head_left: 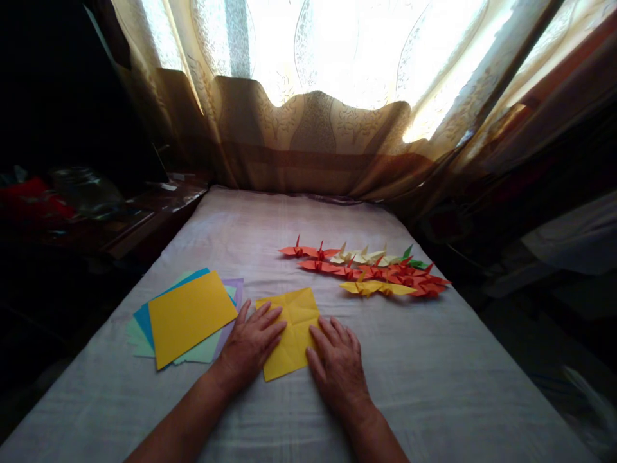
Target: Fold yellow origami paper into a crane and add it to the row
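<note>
A yellow sheet of origami paper (295, 325) with crossing crease lines lies on the cloth-covered surface in front of me. My left hand (253, 341) rests with its fingers spread over the sheet's left side. At the right edge, my right hand (339, 360) touches the paper with its fingertips, fingers outstretched. Left of my left hand is a loose stack of coloured paper, with a yellow-orange sheet (190, 316) on top and blue, mint and purple sheets (238, 286) poking out beneath.
Several folded paper cranes stand in rows at the right back: orange-red cranes (321, 265), cream cranes (366, 257), yellow cranes (376, 287) and a green one (414, 260). A patterned curtain (308, 128) hangs behind the white cloth (250, 225). Dark furniture with assorted items stands at the left.
</note>
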